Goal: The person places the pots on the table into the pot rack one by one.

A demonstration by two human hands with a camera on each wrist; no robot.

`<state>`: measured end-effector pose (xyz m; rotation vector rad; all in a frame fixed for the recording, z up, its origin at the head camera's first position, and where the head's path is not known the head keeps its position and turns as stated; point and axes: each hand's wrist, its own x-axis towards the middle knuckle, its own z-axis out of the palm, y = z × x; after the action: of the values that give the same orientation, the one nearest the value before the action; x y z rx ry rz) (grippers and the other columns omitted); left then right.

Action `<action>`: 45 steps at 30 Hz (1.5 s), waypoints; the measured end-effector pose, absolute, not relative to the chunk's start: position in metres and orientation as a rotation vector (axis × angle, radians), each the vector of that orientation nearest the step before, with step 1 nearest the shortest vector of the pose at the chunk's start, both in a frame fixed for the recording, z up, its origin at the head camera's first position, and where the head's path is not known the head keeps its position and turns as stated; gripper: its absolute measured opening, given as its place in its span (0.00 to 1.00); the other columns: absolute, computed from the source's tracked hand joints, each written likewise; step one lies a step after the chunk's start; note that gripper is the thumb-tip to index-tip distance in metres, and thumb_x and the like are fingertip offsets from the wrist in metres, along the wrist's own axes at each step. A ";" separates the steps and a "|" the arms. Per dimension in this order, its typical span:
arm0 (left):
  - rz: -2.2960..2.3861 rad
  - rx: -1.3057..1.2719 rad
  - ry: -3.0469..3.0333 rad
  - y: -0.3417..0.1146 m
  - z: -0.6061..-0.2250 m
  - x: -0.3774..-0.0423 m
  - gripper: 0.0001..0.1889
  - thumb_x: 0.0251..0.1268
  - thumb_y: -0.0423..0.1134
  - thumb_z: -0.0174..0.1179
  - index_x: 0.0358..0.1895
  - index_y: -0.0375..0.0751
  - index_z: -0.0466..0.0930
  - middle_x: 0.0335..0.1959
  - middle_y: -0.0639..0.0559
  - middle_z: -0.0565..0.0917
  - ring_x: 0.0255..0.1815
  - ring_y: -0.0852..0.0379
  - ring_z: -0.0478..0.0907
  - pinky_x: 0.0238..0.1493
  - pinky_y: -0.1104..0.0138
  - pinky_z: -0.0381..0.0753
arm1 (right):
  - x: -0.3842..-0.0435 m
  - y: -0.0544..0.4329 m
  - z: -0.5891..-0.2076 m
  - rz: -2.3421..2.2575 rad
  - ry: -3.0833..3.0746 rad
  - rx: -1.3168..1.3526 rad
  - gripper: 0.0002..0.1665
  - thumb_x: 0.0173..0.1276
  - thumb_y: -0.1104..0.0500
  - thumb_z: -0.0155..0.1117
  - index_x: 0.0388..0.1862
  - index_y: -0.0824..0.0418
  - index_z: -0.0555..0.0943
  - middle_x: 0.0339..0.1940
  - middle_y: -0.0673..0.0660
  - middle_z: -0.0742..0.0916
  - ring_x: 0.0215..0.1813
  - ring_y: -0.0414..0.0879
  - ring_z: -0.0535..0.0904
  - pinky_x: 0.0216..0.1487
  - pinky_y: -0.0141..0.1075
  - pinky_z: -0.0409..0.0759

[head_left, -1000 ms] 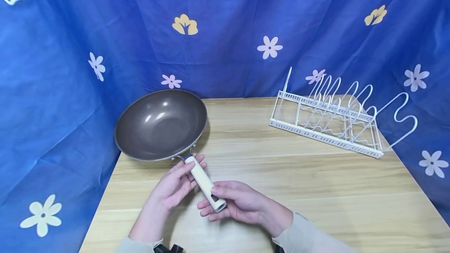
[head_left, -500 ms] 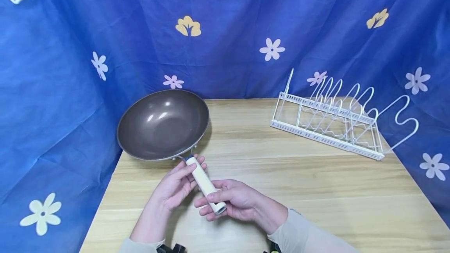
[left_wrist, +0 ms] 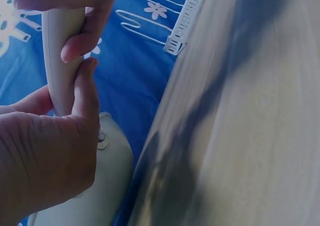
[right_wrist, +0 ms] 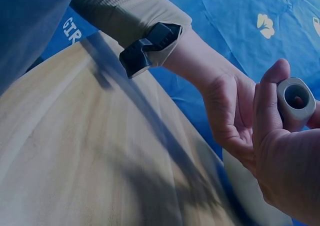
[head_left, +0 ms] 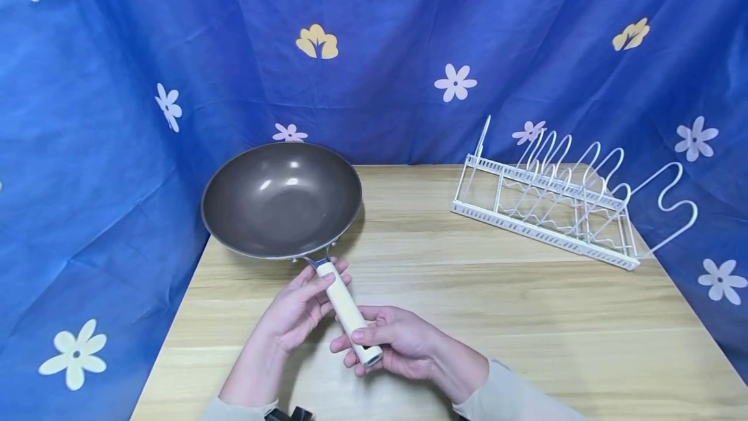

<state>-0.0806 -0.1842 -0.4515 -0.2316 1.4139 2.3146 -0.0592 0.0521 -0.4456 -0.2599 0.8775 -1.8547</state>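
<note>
A dark-lined wok (head_left: 280,203) with a cream handle (head_left: 346,309) is held up over the left part of the table, its inside facing up and towards me. My left hand (head_left: 295,314) grips the handle close to the pan, thumb on top and fingers beneath. At the handle's free end, my right hand (head_left: 403,343) pinches it between thumb and fingers. The left wrist view shows the handle (left_wrist: 61,61) between both hands, with the wok's pale outside (left_wrist: 112,171) below. In the right wrist view the hollow handle end (right_wrist: 296,98) points at the camera.
A white wire pan rack (head_left: 543,206) with wavy dividers stands at the table's back right. The wooden table (head_left: 526,317) ends at a blue flowered curtain (head_left: 374,51) behind and on both sides.
The wok has shifted slightly right and up in the head view, and its handle has turned a little about its length. Both hands keep their grip. The rack has stayed put.
</note>
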 end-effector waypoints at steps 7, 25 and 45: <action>2.289 -0.148 1.499 -0.176 -0.440 -0.079 0.29 0.84 0.36 0.56 0.80 0.37 0.57 0.77 0.44 0.74 0.66 0.57 0.84 0.72 0.65 0.83 | -0.054 0.059 -0.436 -1.861 0.877 -0.244 0.29 0.84 0.67 0.54 0.80 0.63 0.64 0.51 0.52 0.93 0.43 0.39 0.90 0.46 0.29 0.91; 2.402 0.083 1.448 -0.156 -0.420 -0.077 0.25 0.85 0.35 0.57 0.78 0.45 0.65 0.71 0.55 0.83 0.67 0.56 0.86 0.69 0.66 0.85 | -0.046 0.084 -0.418 -1.956 0.748 -0.454 0.25 0.85 0.68 0.50 0.77 0.63 0.65 0.58 0.52 0.92 0.47 0.39 0.90 0.48 0.29 0.91; 2.563 0.261 1.005 -0.137 -0.411 -0.076 0.21 0.88 0.37 0.51 0.76 0.55 0.71 0.60 0.63 0.82 0.59 0.62 0.81 0.71 0.63 0.85 | -0.045 0.089 -0.424 -1.980 0.545 -0.630 0.27 0.90 0.61 0.46 0.83 0.57 0.64 0.64 0.50 0.90 0.51 0.38 0.89 0.53 0.27 0.88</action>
<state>-0.0763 -0.1367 -0.4108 0.2614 1.0054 2.5628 -0.0448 0.0887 -0.4237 -0.6297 0.5450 -1.9804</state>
